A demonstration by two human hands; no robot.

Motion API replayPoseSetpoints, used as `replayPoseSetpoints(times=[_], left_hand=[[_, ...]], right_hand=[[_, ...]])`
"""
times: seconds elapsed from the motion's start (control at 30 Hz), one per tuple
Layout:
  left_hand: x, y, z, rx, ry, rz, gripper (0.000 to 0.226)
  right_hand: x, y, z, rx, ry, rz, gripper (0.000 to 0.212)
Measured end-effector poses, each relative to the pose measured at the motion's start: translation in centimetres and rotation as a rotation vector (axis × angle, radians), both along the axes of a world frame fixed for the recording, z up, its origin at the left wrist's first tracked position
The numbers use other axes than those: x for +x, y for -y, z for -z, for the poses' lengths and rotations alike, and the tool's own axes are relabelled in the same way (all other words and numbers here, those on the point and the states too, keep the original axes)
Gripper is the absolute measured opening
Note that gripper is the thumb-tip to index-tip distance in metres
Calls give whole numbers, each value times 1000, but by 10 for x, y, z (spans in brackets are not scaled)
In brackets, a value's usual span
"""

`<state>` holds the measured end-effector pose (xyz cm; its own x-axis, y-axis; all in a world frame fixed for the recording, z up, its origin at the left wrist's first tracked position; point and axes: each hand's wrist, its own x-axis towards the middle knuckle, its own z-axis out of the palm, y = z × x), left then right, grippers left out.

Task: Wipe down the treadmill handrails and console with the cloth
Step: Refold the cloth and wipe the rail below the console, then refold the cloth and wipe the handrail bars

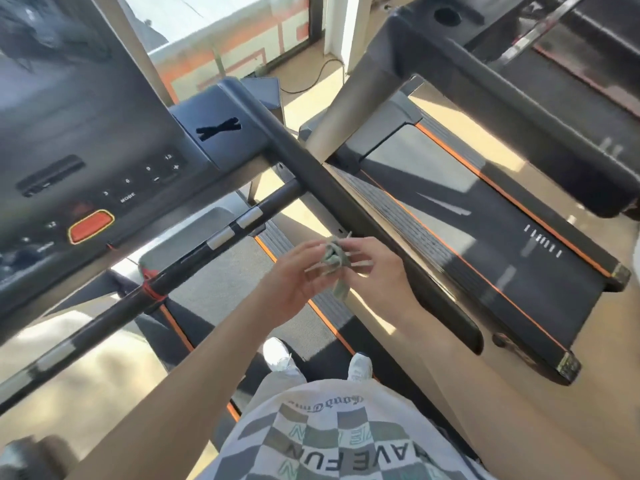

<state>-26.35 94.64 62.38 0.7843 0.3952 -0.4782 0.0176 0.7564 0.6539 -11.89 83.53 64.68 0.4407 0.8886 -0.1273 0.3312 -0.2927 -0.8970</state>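
Black console (86, 150) upper left; right handrail (311, 168) runs diagonally past my hands. Left hand (291, 275) and right hand (381, 268) both pinch the grey-green cloth (334, 261), fingertips clamped on it, in the air just beside the rail. Cloth is bunched with no clear long axis, one tail hanging toward me. Judged step: shaping a pad. Next move calls for a flat face pressed onto the rail.

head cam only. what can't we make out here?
- cloth: bunched between left hand and right hand, motion-blurred; its fold and extent are unclear.
- console: cut off by the top and left edges; button labels are blurred and the screen shows only reflections.
- front crossbar: its left end runs out of frame.
- left-side handrail: out of view.
- Which surfaces are already wiped: glare and blur hide it.
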Motion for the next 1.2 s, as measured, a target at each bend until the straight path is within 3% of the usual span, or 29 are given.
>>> replayPoseSetpoints(times=[0.13, 0.27, 0.37, 0.5, 0.67, 0.8, 0.87, 1.0, 1.1, 1.2], left_hand=[[-36, -20, 4, 245, -168, -80, 47], [-71, -43, 4, 515, -324, -176, 20], [-93, -65, 6, 795, -457, -218, 20], [-113, -92, 5, 1020, -525, -194, 16], [-121, -127, -8, 1535, -571, -295, 13], [-125, -136, -8, 1801, -598, -312, 20], [-127, -130, 12, 1822, -616, -171, 26], [-132, -111, 65, 1719, -729, 46, 15], [-133, -107, 76, 1635, -793, 6, 15], [-131, -108, 76, 1552, -840, -71, 22]], right_hand=[[-21, -34, 8, -49, 31, -97, 24], [-36, -64, 12, -77, 107, -158, 25], [-44, -85, 11, -35, 209, -185, 28], [-46, -118, 13, -3, 284, -196, 28], [-48, -163, 5, 355, 540, -243, 23], [-47, -183, 16, 532, 736, -272, 19], [-45, -184, 43, 461, 783, -357, 17], [-45, -170, 95, 213, 751, -562, 16], [-48, -164, 105, 106, 688, -586, 18], [-50, -169, 108, 136, 641, -543, 22]])
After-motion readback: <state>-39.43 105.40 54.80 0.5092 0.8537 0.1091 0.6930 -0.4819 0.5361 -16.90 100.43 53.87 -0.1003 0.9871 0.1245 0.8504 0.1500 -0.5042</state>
